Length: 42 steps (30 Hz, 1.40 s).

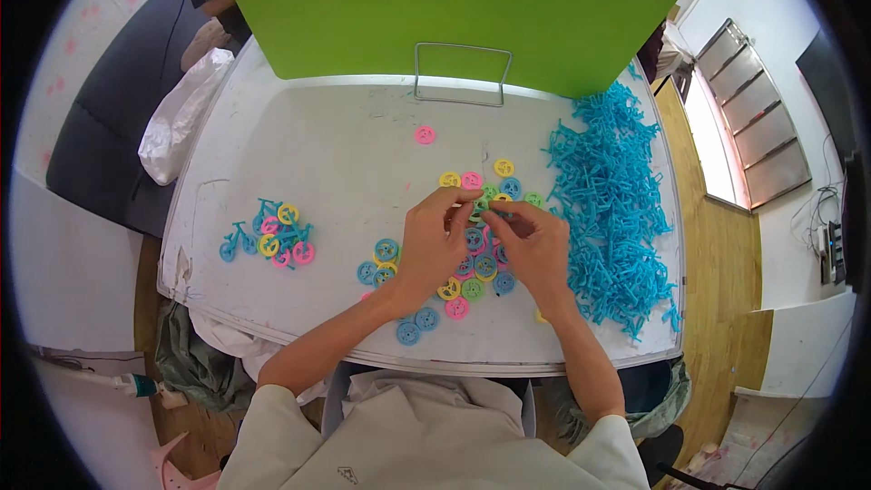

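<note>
My left hand (437,234) and my right hand (537,243) meet above the middle of the white table (354,150). Thumb and forefinger of each are pinched together at a small green toy wheel (481,207), which the fingertips partly cover. Whether another small part is held with it, I cannot make out. Beneath and around both hands lie loose plastic wheels in blue, yellow, pink and green, such as a blue wheel (485,265) and a pink wheel (456,308). Off to the left, a small cluster of toy bicycles (283,234) has blue frames with coloured wheels fitted.
A large heap of blue bicycle frames (612,209) covers the table's right side. Along the back stands a green panel (472,9), with a bent metal wire stand (461,102) before it. A lone pink wheel (425,134) lies farther back. White plastic bag (186,113) hangs by the left edge.
</note>
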### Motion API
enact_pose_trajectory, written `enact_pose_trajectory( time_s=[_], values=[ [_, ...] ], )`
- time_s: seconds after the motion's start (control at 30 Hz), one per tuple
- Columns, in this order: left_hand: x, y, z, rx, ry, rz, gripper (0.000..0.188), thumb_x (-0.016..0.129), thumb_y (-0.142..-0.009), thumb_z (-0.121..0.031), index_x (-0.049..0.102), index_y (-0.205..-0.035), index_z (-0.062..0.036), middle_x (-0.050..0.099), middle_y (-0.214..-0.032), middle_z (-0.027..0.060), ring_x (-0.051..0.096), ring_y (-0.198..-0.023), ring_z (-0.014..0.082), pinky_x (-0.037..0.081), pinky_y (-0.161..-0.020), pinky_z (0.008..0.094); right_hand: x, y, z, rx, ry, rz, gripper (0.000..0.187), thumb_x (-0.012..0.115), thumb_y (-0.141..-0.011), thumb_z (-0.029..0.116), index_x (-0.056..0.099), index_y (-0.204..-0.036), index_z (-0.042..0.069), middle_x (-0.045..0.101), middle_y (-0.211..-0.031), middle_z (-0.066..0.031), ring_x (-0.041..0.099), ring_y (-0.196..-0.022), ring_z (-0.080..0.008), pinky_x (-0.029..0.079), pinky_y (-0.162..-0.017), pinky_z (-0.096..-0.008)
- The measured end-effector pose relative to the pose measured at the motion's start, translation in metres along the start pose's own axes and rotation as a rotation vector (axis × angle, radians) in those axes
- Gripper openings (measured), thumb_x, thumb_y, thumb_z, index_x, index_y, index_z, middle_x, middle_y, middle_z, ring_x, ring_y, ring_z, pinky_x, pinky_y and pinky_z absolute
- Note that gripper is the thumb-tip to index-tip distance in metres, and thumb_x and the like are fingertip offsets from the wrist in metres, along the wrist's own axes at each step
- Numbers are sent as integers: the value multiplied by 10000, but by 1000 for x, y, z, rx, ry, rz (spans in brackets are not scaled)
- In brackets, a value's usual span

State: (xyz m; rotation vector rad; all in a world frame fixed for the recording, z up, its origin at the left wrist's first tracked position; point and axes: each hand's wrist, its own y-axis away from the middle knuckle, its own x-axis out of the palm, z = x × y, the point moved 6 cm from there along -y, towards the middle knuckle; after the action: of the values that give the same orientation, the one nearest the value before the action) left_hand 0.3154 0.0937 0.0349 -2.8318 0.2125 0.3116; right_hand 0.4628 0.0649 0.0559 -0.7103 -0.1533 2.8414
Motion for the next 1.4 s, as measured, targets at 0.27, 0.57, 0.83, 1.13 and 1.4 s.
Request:
enact_pose_trajectory(
  time_s=[0.27,0.57,0.83,1.13,1.4],
  values=[
    [-4,-11,8,-393,499,166,226,503,-967,-79,586,-1155,15,643,-1026,80,622,-938,136,529,-876,302,-6,-6,1,15,-449,337,330,657,-856,22,633,-1184,40,634,-1119,-118,638,-907,-142,512,-785,-257],
    [18,-42,8,288,-577,73,265,632,-838,-32,648,-1101,-55,602,-942,84,559,-900,249,471,-780,360,-17,-19,-17,-168,-481,71,187,678,-822,-41,592,-983,-5,634,-1057,-71,596,-969,-134,493,-854,-275],
    [20,-44,4,70,-346,145,213,681,-802,-29,649,-1012,-42,612,-915,90,574,-837,223,480,-745,323,-24,-22,-27,-66,-352,32,136,646,-831,-43,635,-966,-29,704,-928,-95,675,-858,-136,538,-747,-264],
    [7,-13,2,-360,335,197,205,591,-951,-179,594,-1055,-3,644,-919,49,629,-844,122,537,-722,267,-14,-16,-26,-116,-256,63,170,657,-816,-68,639,-979,-22,689,-943,-79,666,-874,-138,527,-784,-265],
    [0,-13,4,-430,430,259,229,565,-964,-166,567,-1082,31,659,-957,99,674,-889,180,560,-714,286,-17,-14,-7,-158,-87,94,181,689,-794,-32,651,-970,-11,695,-912,-80,660,-828,-141,515,-759,-268]
  ],
)
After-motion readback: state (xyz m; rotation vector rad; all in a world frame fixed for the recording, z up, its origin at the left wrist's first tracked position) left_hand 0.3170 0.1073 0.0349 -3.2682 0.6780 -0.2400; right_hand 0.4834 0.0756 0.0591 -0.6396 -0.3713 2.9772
